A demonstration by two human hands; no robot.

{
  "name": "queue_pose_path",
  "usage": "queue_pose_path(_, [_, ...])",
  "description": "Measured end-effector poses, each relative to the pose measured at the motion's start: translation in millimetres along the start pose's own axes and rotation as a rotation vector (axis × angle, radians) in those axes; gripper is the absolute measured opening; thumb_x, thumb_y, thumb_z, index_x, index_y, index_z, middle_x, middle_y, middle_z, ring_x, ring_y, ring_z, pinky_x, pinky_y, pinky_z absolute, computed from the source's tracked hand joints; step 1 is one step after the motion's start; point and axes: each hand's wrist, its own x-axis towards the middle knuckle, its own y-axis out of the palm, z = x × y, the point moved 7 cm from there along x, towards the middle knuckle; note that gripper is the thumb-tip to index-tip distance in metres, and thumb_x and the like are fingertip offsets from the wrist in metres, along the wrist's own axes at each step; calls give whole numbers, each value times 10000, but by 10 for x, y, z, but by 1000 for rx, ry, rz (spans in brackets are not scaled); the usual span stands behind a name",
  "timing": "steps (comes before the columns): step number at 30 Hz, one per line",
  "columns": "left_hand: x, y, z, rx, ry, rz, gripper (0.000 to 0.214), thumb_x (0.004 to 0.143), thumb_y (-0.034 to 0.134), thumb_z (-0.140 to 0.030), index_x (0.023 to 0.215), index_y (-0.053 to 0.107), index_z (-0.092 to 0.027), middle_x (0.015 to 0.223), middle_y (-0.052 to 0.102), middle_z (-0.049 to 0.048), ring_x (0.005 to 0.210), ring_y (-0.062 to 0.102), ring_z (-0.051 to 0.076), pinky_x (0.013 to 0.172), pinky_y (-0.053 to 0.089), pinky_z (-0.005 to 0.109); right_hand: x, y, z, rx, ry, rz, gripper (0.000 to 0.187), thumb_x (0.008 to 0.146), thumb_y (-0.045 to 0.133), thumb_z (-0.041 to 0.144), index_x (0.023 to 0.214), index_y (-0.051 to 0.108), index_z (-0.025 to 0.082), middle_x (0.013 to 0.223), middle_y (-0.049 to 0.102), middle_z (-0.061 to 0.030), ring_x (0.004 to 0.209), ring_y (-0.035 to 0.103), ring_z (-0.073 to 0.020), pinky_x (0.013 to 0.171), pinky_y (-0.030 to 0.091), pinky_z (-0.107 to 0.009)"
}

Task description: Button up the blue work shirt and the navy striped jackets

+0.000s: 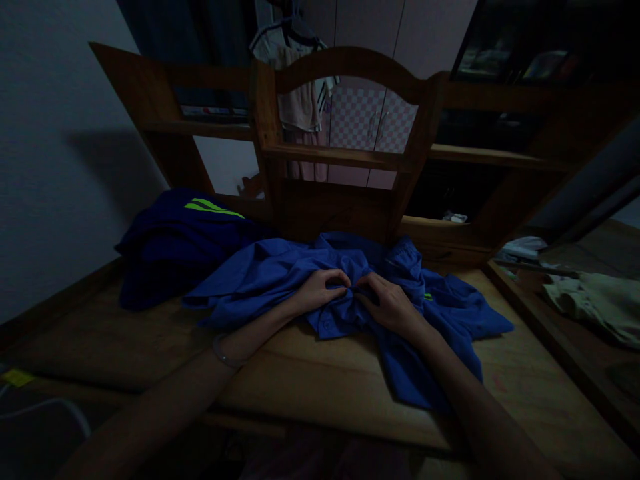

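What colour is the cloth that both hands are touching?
The cloth is mostly blue. It shows in the head view, the only one here.

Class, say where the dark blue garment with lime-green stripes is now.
The dark blue garment lies on the wooden desk at the left of the head view, between the pale wall and the brighter blue garment.

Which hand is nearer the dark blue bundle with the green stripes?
Left. The left hand is on the lighter garment, right of the bundle; the right hand is farther right on that garment.
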Motion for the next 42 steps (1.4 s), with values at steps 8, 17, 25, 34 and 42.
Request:
queue_pose_path(8, [14,1,11,-101,-23,-6,146,765,620,-173,901,623,-120,907,644,52,895,607,156,886,461,297,21,-29,65,-160,-14,-7,133,921,438,215,1019,527,204,962,605,-70,856,598,-199,734,458,-303])
queue_pose_path(17, [34,-47,-57,20,44,-21,257,864,557,-260,1081,663,-175,1050,641,67,1013,581,185,938,417,313,6,-75,-1,-247,22,-118,82,868,514,260,923,536,204,894,644,-35,759,624,-165,636,420,-244])
queue_pose_path(25, [39,-289,-63,199,50,-283,302,928,406,-231,1096,658,-218,1014,577,55,997,534,168,923,405,307,-60,-373,-163,-425,144,-307,187,886,510,369,805,523,200,669,619,17,556,599,-119,530,327,-218])
queue_pose_path(34, [-163,-125,-712,559,257,-332,377,857,556,-330,1214,564,-210,1199,511,81,1135,457,217,1038,320,376,-109,-551,-362,-588,311,-390,303,904,478,448,731,499,199,557,541,18,512,557,-142,507,272,-242])
queue_pose_path(42, [-70,135,-250,416,71,-155,339,817,603,-450,1020,626,-179,1010,633,51,985,557,205,912,414,328,-90,-621,-131,-439,253,-521,220,872,544,334,1048,558,203,975,621,-86,903,585,-241,788,436,-353])
